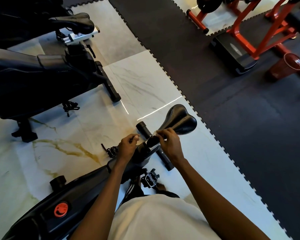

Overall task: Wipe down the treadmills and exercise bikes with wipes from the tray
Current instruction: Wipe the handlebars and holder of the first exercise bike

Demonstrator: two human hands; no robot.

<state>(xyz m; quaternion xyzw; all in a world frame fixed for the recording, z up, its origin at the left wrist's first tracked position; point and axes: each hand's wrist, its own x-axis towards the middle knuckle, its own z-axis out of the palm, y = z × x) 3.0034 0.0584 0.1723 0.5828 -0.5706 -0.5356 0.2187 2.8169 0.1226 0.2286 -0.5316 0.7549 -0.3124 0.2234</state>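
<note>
A black exercise bike [80,193] stands right below me, its black saddle [177,118] pointing away. My right hand [170,144] pinches a small white wipe [155,133] against the narrow front end of the saddle, above the seat post. My left hand [128,146] hovers just left of the seat post with its fingers curled; a pale bit shows at its fingertips, and I cannot tell whether it holds anything. No tray is in view.
A second black exercise bike [42,78] with its saddle [76,23] stands at the left. Black rubber mats [232,118] cover the floor to the right. Red-orange weight racks [246,32] and a red mesh bin [293,64] stand at the top right.
</note>
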